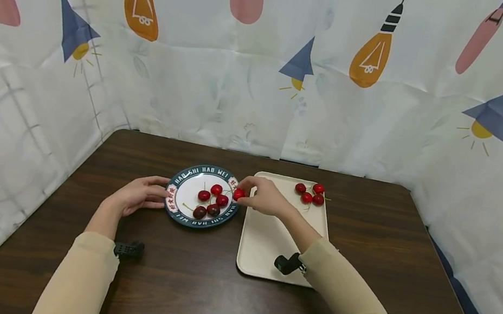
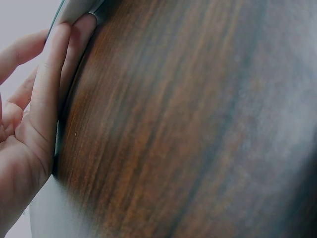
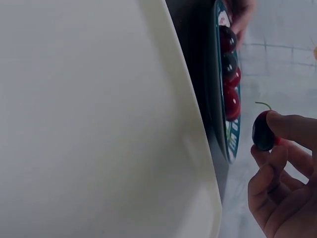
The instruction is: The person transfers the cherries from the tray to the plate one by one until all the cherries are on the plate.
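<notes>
A round plate (image 1: 177, 210) with a dark teal lettered rim bears several dark red cherries (image 1: 203, 195). At its left edge my left hand (image 1: 139, 195) holds the rim, fingers above and below it in the left wrist view. My right hand (image 1: 267, 197) pinches a single cherry (image 3: 263, 132) between thumb and fingers, its green stem sticking up. In the head view this cherry overlaps the plate's right rim. A cream rectangular tray (image 1: 262, 246) lies beneath my right forearm. Several more cherries (image 1: 306, 197) with stems rest in its far right corner.
Plate and tray stand side by side on a dark wood-grain table (image 1: 182, 283). A white curtain (image 1: 251, 96) printed with lamps encloses the table at the back and sides. Each wrist wears a black camera mount (image 1: 287, 264).
</notes>
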